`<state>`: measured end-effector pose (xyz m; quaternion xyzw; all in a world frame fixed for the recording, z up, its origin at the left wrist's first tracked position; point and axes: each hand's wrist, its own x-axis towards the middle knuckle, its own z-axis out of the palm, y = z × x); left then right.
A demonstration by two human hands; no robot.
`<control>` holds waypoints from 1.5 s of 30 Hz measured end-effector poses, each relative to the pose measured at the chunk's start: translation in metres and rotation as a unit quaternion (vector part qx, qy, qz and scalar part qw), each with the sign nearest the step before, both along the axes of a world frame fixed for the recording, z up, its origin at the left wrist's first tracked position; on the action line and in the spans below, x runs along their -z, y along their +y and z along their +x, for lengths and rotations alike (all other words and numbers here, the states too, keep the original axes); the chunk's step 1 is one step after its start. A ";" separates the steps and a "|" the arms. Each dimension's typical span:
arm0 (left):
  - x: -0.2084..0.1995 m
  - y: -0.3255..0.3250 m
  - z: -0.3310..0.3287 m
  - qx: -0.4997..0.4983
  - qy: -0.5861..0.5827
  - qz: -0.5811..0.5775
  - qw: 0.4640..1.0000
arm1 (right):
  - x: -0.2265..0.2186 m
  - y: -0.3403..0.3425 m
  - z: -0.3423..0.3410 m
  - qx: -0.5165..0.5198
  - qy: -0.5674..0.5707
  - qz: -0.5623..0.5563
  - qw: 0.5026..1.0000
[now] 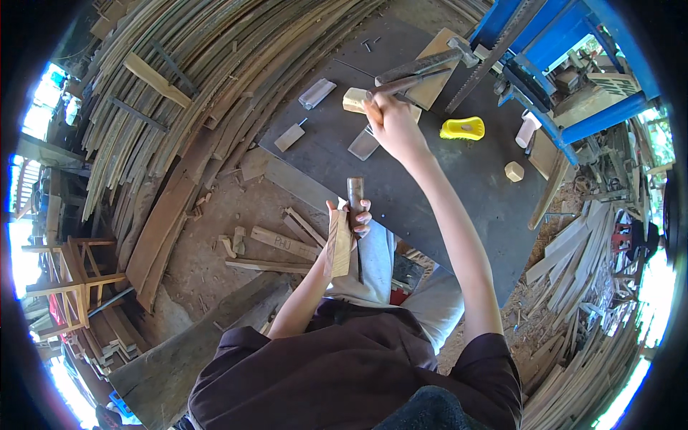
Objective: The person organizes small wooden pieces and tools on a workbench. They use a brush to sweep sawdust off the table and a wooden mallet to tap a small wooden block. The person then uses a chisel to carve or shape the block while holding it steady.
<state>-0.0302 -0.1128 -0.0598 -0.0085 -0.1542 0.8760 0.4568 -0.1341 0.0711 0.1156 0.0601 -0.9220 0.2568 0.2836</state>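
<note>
Close to my body, my left hand [360,221] is wrapped round a dark brown cylindrical piece [355,190] held upright. A pale, striped-grain wooden block [340,244] is against the same hand, between palm and forearm. My right hand [396,127] reaches far over the dark table, its fingers closed about a slim tool with a brown handle [396,86] and a thin dark shaft; its exact kind is unclear. Just beyond lies a hammer [419,66]. A pale wood block [354,100] is beside my right fingers, and a flat grey-brown block [364,145] lies below them.
The dark table [430,186] also carries a yellow plastic-backed brush-like object [462,128], a small faceted wood piece [514,171], a wood block with a metal pin [289,137] and a board [436,79]. A blue machine frame [602,118] with a saw blade stands right; stacked planks [165,93] lie left.
</note>
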 end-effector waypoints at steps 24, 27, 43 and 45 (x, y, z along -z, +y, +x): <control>0.002 0.004 0.000 0.007 0.012 0.019 1.000 | 0.023 -0.084 -0.029 -0.172 -0.224 -0.091 0.955; 0.003 0.001 0.000 -0.003 0.003 -0.010 1.000 | 0.020 -0.098 -0.008 -0.220 -0.306 -0.079 0.923; -0.094 -0.058 0.013 -0.139 -0.096 -0.010 0.986 | 0.047 -0.041 0.070 -0.119 -0.130 -0.524 0.833; -0.100 -0.077 0.001 -0.155 -0.096 0.049 0.982 | 0.065 -0.058 0.074 -0.138 -0.122 -0.521 0.833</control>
